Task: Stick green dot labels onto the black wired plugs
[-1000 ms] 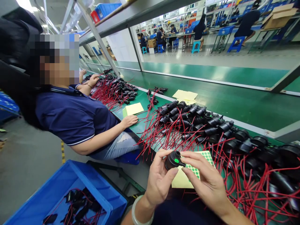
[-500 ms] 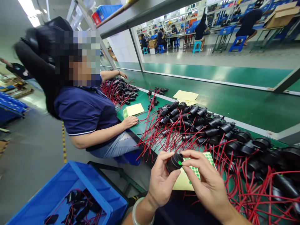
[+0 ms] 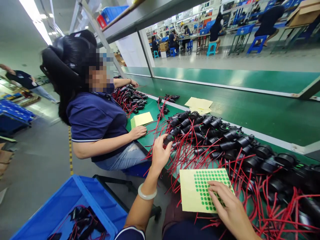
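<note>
My left hand (image 3: 161, 151) holds a black cylindrical part (image 3: 169, 138) between thumb and fingers, at the left edge of a heap of similar black parts (image 3: 226, 135) with red wires. On the green bench in front of me lies a pale yellow sheet (image 3: 188, 196) with rows of round green stickers (image 3: 203, 180). Over its right half is my right hand (image 3: 226, 203), thumb and forefinger drawn close together at the dots. Whether a sticker is between those fingertips is hidden.
To my left a co-worker (image 3: 97, 120) sits at the bench, one hand beside another sticker sheet (image 3: 142, 118). A blue bin (image 3: 100, 203) with more black parts stands at lower left. Yellow papers (image 3: 198, 103) lie behind the heap, near a metal frame post (image 3: 145, 53).
My left hand has moved forward and left with the black part, to the heap. My right hand has left the part and come down onto the sticker sheet.
</note>
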`<state>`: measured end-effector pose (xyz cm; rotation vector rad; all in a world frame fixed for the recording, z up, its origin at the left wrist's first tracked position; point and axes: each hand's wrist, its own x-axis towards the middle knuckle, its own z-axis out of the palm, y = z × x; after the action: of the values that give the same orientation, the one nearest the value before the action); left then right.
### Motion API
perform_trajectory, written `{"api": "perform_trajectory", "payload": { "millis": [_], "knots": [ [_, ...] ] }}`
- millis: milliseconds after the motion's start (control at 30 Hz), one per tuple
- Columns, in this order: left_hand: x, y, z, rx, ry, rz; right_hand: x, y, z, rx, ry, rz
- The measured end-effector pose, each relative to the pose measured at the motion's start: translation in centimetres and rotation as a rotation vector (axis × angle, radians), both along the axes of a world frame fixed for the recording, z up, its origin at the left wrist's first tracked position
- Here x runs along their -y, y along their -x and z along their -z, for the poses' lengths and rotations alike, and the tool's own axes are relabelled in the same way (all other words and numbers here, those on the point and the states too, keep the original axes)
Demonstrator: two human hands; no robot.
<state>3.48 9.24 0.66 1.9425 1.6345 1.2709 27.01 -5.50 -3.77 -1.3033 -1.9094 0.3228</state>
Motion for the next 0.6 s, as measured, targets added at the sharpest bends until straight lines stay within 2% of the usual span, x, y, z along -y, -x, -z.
{"api": "perform_trajectory", "payload": {
  "millis": [167, 300, 400, 467, 600],
  "knots": [
    [2.2, -2.7, 2.5, -0.126, 0.038, 0.141, -0.3, 0.0, 1.0, 0.013, 0.053, -0.017],
    [1.4, -4.7, 4.2, -0.207, -0.005, 0.114, -0.7, -0.1, 1.2, 0.015, 0.078, -0.032],
    [0.7, -5.2, 5.3, -0.261, 0.043, 0.219, -0.7, -0.2, 1.5, 0.035, 0.080, -0.021],
    [1.1, -5.0, 5.5, -0.258, 0.047, 0.258, -0.5, -0.3, 1.7, 0.045, 0.079, -0.016],
    [4.0, -3.6, 4.6, -0.178, -0.020, 0.151, -0.4, -0.5, 2.0, 0.076, 0.067, -0.005]
  ]
}}
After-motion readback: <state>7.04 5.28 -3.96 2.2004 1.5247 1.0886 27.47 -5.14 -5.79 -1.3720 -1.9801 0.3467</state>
